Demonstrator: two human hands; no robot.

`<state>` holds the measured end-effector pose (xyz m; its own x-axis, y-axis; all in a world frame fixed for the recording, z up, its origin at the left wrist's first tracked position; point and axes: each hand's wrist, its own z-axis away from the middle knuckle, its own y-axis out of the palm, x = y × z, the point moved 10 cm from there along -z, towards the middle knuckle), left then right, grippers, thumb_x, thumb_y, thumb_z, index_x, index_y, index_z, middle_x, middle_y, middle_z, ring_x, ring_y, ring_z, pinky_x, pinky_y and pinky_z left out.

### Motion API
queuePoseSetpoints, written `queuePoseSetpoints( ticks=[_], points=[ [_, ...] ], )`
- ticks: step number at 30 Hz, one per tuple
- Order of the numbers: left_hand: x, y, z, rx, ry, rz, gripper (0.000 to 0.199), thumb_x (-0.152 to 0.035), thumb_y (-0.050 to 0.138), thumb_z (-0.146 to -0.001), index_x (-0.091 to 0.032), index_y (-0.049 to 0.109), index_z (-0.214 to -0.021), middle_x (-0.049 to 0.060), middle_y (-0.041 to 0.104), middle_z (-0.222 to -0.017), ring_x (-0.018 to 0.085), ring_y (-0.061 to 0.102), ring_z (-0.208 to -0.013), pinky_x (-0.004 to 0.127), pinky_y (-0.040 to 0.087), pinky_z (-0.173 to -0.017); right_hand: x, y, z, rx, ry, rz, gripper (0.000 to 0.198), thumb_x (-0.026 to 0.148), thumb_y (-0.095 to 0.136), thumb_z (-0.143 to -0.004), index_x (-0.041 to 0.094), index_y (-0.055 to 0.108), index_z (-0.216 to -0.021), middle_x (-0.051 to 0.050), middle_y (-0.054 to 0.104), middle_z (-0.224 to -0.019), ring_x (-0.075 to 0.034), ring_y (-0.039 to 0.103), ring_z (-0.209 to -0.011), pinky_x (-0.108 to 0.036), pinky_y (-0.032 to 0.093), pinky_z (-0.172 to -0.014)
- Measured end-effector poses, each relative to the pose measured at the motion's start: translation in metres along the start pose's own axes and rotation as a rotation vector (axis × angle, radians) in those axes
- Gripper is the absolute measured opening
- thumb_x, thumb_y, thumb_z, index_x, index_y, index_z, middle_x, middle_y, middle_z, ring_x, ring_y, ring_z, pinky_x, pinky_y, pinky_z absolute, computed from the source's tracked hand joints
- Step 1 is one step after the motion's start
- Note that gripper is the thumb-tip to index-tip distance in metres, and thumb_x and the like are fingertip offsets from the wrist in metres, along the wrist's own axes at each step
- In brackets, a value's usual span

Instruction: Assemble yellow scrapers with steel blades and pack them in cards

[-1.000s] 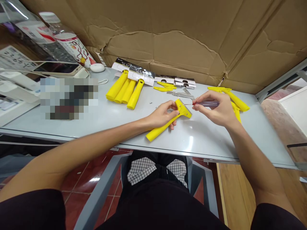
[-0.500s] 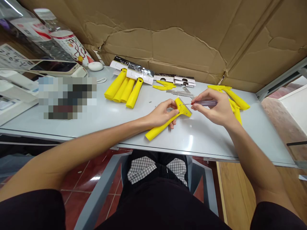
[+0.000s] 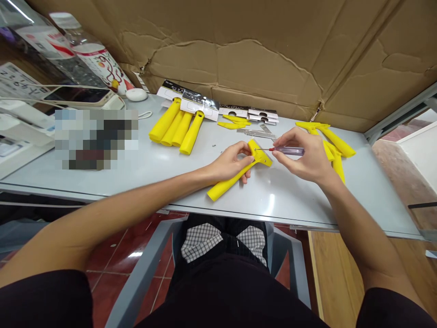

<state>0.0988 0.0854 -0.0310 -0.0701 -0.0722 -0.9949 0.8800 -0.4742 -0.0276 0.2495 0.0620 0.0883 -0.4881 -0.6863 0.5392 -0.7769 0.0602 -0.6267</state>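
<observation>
My left hand (image 3: pixel 235 163) is closed around the neck of a yellow scraper (image 3: pixel 227 183), just below its wide head. The scraper's handle slants down to the left, and a metal blade edge shows along the head. Between the fingers of my right hand (image 3: pixel 305 155) is a screwdriver (image 3: pixel 289 151) with a clear purplish handle. It lies nearly level, and its thin shaft points left, with the tip at a screw on the scraper head's upper part. A second screw (image 3: pixel 265 160) shows lower on the head.
Carded yellow handles (image 3: pixel 191 132) lie back left. Yellow blade covers (image 3: pixel 235 122), loose metal blades (image 3: pixel 256 132) and folded cards (image 3: pixel 262 114) sit behind my hands. More yellow scraper parts (image 3: pixel 336 141) lie right. A tiny screw (image 3: pixel 214 145) rests on the table (image 3: pixel 136 168); bottles (image 3: pixel 92 54) stand far left.
My right hand's fingers have shifted on the screwdriver, and less of its handle's end shows. The tip stays at the same screw. My left hand and the scraper have hardly moved.
</observation>
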Motion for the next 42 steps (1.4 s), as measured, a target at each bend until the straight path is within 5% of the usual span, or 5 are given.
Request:
queuePoseSetpoints(
  ticks=[11,22,29,36,42],
  points=[
    [-0.004,0.001,0.001,-0.014,-0.004,0.003,0.009,-0.015,0.056,-0.102,-0.017,0.050,-0.108,0.009,0.067,-0.106,0.011,0.068,-0.054,0.028,0.059,-0.043,0.013,-0.007,0.004,-0.078,-0.219,0.307,0.017,0.033,0.069,-0.096,0.025,0.058,-0.086,0.001,0.067,-0.075,-0.016,0.062,-0.063,-0.033,0.052,-0.060],
    [-0.002,0.001,0.000,-0.007,0.010,-0.001,0.009,-0.016,0.056,-0.102,-0.017,0.049,-0.108,0.014,0.066,-0.120,0.010,0.068,-0.055,0.027,0.059,-0.043,0.004,-0.010,0.004,-0.084,-0.106,0.327,0.018,0.039,0.069,-0.096,0.027,0.057,-0.091,0.004,0.065,-0.068,-0.015,0.061,-0.054,-0.031,0.047,-0.054],
    [-0.005,0.001,0.002,-0.015,-0.003,0.001,0.010,-0.015,0.055,-0.102,-0.018,0.049,-0.109,0.010,0.067,-0.110,0.011,0.068,-0.054,0.029,0.059,-0.044,0.001,-0.004,0.003,0.014,-0.041,0.280,0.014,0.033,0.069,-0.090,0.027,0.058,-0.095,0.003,0.069,-0.069,-0.017,0.060,-0.053,-0.033,0.046,-0.054],
    [-0.005,0.001,0.002,-0.028,-0.028,-0.012,0.010,-0.015,0.056,-0.102,-0.018,0.050,-0.108,0.006,0.068,-0.093,0.014,0.068,-0.054,0.030,0.058,-0.045,-0.008,-0.013,0.003,-0.114,-0.013,0.359,0.030,0.052,0.068,-0.095,0.027,0.057,-0.083,0.003,0.064,-0.058,-0.018,0.061,-0.050,-0.034,0.043,-0.053],
    [-0.005,0.001,0.002,-0.024,-0.017,0.001,0.010,-0.015,0.056,-0.102,-0.017,0.050,-0.108,0.010,0.068,-0.107,0.010,0.068,-0.054,0.027,0.058,-0.044,-0.004,-0.008,0.002,-0.029,-0.022,0.302,0.022,0.035,0.073,-0.086,0.026,0.060,-0.100,0.004,0.067,-0.068,-0.016,0.057,-0.048,-0.034,0.044,-0.052]
  ],
)
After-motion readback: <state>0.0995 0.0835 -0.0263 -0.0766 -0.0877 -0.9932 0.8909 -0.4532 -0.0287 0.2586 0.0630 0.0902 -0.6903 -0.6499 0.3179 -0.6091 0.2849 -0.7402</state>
